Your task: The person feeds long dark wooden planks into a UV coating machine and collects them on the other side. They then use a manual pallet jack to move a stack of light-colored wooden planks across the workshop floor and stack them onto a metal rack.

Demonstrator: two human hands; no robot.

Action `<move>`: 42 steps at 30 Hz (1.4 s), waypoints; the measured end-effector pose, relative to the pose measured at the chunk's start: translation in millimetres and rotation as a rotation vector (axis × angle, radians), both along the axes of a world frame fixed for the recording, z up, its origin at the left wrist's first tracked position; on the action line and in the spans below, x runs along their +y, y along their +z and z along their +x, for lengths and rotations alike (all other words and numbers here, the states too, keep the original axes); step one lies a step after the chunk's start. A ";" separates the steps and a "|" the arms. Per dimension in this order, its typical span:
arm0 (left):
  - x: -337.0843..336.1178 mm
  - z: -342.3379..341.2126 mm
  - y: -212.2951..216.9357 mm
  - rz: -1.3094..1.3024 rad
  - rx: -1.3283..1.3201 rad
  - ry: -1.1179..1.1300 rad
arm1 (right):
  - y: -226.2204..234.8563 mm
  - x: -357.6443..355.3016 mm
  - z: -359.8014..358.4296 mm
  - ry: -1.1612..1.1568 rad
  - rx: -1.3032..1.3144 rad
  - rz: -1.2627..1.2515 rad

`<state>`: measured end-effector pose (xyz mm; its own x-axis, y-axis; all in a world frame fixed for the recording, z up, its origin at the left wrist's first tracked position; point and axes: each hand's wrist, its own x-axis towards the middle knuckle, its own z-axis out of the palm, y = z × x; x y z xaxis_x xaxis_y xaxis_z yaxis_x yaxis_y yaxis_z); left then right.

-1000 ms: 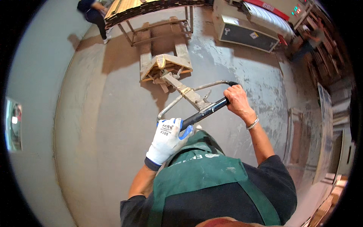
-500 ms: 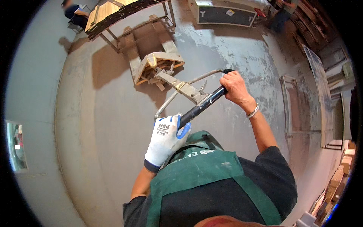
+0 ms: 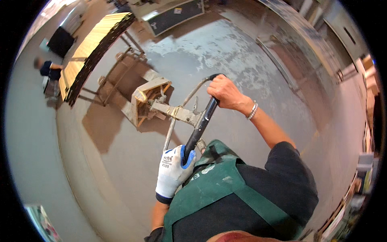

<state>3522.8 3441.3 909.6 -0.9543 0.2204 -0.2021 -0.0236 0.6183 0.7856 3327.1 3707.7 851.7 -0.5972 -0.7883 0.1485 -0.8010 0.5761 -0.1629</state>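
Both my hands grip the black handlebar of a worn pallet jack. My left hand, in a white glove with blue lining at the thumb, is closed round the near end. The bare right hand, with a bracelet at the wrist, is wrapped round the far end, close to the curved metal loop. The jack's dusty, triangular-looking body stands ahead to the left. Its forks reach under a metal-legged rack carrying a stack of pale wooden strips with dark ends.
A person in dark clothes is at the stack's far left side, by the grey wall. A dark grey box stands at the back. Frames and a long panel line the right. Cartons stand at the right edge.
The view has turned, so the rack, jack and box appear further left. My hands keep their grip while the handlebar has swung to a steeper angle. The person at left appears lower.
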 end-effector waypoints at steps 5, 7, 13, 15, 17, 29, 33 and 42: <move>-41.8 -5.4 17.5 0.077 -0.016 0.018 | 23.8 -40.4 -6.2 0.003 -0.006 0.008; -60.6 -9.5 17.8 0.044 0.002 0.045 | 32.8 -54.5 -8.0 -0.018 -0.040 -0.002; -110.7 -21.0 -30.1 0.054 -0.110 0.027 | -7.0 -97.0 -12.7 -0.011 -0.140 0.044; -125.4 -35.6 -36.1 0.081 -0.153 0.035 | -12.0 -109.6 -25.9 0.004 -0.161 0.048; -134.9 -37.5 -49.1 0.047 -0.151 0.054 | -28.3 -117.9 -31.5 0.029 -0.180 0.031; -166.3 -55.4 -10.7 -0.203 -0.200 0.246 | 15.3 -161.3 -89.1 0.276 -0.440 -0.031; -195.6 -74.5 5.9 -0.337 -0.200 0.312 | 40.5 -201.2 -120.7 0.363 -0.501 -0.066; -297.8 -79.7 8.9 -0.614 -0.010 0.544 | 75.2 -315.1 -143.1 0.572 -0.686 -0.236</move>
